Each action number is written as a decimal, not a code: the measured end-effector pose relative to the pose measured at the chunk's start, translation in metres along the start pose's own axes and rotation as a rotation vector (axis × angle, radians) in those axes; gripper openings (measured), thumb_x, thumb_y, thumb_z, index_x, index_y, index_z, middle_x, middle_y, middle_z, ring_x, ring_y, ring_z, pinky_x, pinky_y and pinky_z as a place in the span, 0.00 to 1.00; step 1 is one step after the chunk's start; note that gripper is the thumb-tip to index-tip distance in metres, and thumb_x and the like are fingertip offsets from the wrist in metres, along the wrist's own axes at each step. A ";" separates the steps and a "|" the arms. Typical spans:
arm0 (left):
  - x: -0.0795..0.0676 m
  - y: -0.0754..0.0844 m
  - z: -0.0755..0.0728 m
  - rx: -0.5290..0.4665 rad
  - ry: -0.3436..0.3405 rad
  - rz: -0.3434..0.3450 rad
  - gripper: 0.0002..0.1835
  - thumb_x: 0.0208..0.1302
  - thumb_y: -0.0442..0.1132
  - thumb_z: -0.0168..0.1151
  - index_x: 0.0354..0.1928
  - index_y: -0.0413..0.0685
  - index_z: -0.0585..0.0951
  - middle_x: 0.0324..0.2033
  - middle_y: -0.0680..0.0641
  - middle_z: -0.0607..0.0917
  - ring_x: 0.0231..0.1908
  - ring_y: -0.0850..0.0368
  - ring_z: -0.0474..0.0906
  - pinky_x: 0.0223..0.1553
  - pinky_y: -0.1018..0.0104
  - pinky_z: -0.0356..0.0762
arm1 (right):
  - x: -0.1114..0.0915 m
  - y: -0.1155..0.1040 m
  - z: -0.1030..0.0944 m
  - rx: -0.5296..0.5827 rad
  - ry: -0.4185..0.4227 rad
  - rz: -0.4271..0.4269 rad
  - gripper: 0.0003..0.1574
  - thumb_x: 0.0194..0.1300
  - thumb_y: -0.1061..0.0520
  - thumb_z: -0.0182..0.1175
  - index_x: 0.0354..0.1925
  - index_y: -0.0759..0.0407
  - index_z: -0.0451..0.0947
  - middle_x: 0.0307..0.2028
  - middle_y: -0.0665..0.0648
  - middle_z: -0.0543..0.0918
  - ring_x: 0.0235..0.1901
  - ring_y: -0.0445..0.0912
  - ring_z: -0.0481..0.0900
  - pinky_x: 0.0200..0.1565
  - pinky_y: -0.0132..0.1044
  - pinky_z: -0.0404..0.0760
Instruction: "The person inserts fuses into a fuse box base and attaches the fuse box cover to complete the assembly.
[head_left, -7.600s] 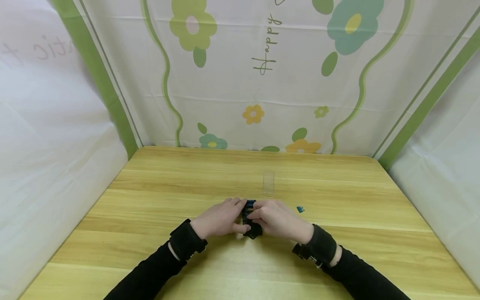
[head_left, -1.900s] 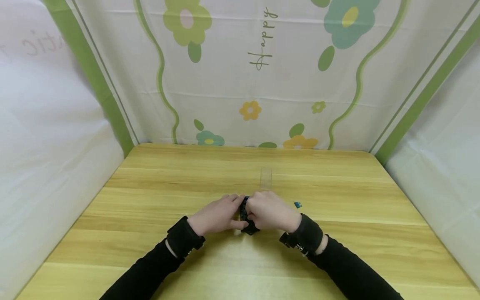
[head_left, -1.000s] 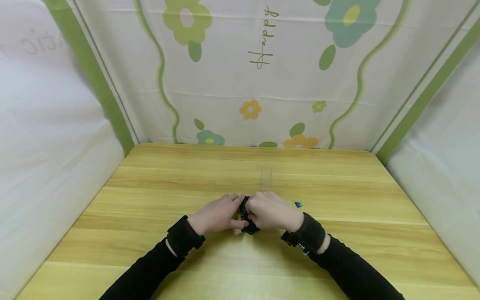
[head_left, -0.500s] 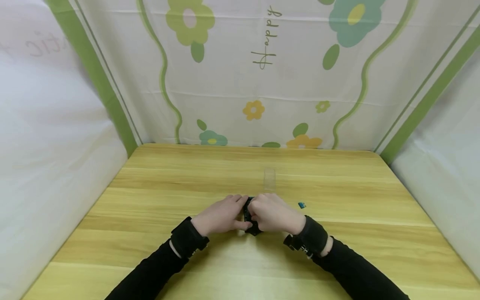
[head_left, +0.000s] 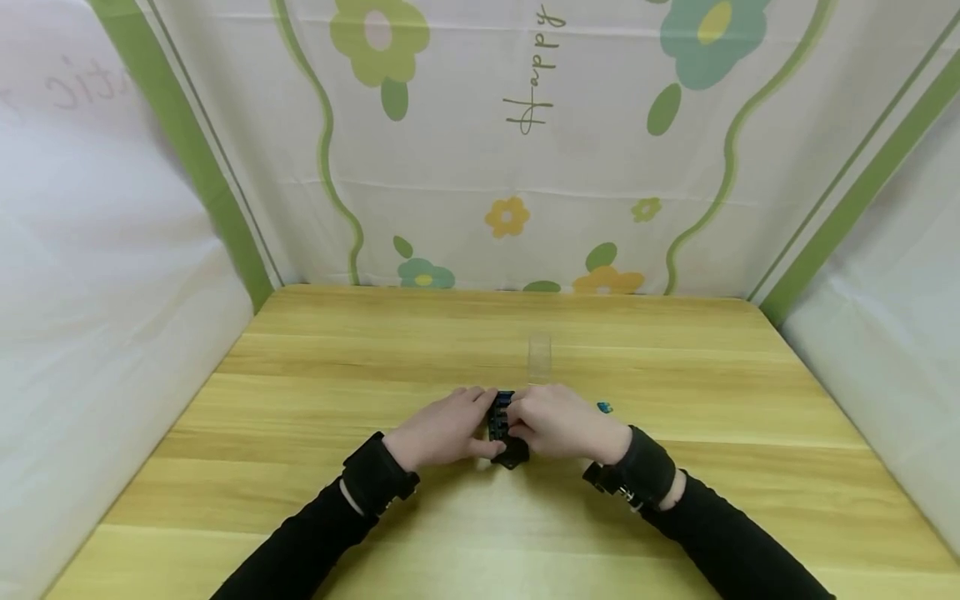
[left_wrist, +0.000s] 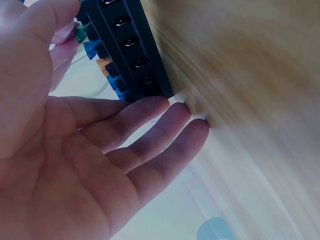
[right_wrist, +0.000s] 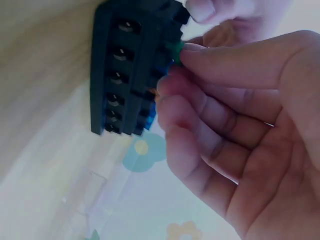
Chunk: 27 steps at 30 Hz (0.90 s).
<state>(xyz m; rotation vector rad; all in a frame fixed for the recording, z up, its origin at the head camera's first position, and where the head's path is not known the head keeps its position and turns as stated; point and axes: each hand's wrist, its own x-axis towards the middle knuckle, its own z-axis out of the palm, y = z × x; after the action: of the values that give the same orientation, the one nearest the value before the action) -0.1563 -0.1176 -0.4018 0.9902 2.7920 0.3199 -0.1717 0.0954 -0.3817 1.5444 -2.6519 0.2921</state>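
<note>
A black fuse box point(head_left: 513, 452) with a row of metal terminals along its side lies on the table between my two hands. Coloured blade fuses stand in it, among them an orange one point(left_wrist: 104, 65) and blue ones. My left hand point(head_left: 442, 431) holds the box by its ends, the thumb at the near end and the fingers at the far end. With thumb and curled forefinger, my right hand point(head_left: 564, 423) pinches a green blade fuse point(right_wrist: 176, 52) at the box's top; the fingertips partly hide it.
A loose blue blade fuse point(head_left: 604, 407) lies on the wooden table point(head_left: 675, 500) to the right of my right hand. Behind the hands lies a clear plastic cover point(head_left: 539, 358). A flowered white cloth point(head_left: 450, 167) hangs at the back, with white cloth at both sides.
My right hand was closer over the fuse box and has shifted right with its fingers less tightly folded, uncovering more of the row. The left hand keeps its hold.
</note>
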 end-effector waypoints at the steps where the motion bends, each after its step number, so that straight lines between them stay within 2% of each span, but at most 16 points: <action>1: 0.000 0.000 0.000 0.004 0.000 -0.001 0.46 0.65 0.66 0.49 0.72 0.39 0.57 0.64 0.41 0.67 0.63 0.47 0.64 0.61 0.59 0.62 | 0.000 0.001 -0.002 0.004 0.006 0.003 0.09 0.63 0.59 0.61 0.26 0.48 0.77 0.25 0.42 0.71 0.23 0.36 0.68 0.26 0.25 0.68; 7: 0.001 0.002 -0.002 0.021 -0.001 -0.013 0.46 0.64 0.66 0.52 0.72 0.39 0.58 0.63 0.40 0.68 0.62 0.46 0.65 0.60 0.58 0.63 | -0.006 0.010 -0.016 0.003 0.094 0.017 0.07 0.61 0.58 0.63 0.27 0.50 0.79 0.24 0.42 0.72 0.22 0.35 0.69 0.25 0.25 0.70; 12: 0.002 0.003 -0.002 0.019 -0.009 -0.021 0.46 0.64 0.66 0.52 0.72 0.38 0.58 0.64 0.40 0.67 0.63 0.46 0.64 0.61 0.58 0.61 | -0.015 0.021 -0.023 -0.045 0.142 0.036 0.04 0.61 0.57 0.64 0.29 0.50 0.80 0.26 0.44 0.75 0.23 0.34 0.70 0.25 0.25 0.70; 21: 0.002 0.005 -0.003 0.013 -0.036 -0.048 0.47 0.64 0.67 0.51 0.72 0.40 0.58 0.65 0.39 0.65 0.64 0.44 0.61 0.62 0.57 0.59 | -0.031 0.039 -0.031 -0.085 0.167 0.106 0.02 0.59 0.56 0.66 0.32 0.51 0.80 0.29 0.47 0.76 0.27 0.38 0.75 0.28 0.28 0.72; 27: 0.002 0.004 -0.002 0.016 -0.035 -0.048 0.47 0.64 0.68 0.50 0.72 0.40 0.57 0.66 0.39 0.64 0.65 0.44 0.60 0.63 0.56 0.58 | -0.039 0.051 -0.033 -0.114 0.117 0.189 0.05 0.58 0.55 0.67 0.29 0.49 0.79 0.26 0.45 0.74 0.23 0.35 0.69 0.24 0.27 0.68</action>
<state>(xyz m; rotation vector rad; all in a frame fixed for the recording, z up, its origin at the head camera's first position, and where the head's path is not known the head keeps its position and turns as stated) -0.1559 -0.1139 -0.3991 0.9209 2.7860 0.2711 -0.1979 0.1592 -0.3619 1.2086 -2.6745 0.2281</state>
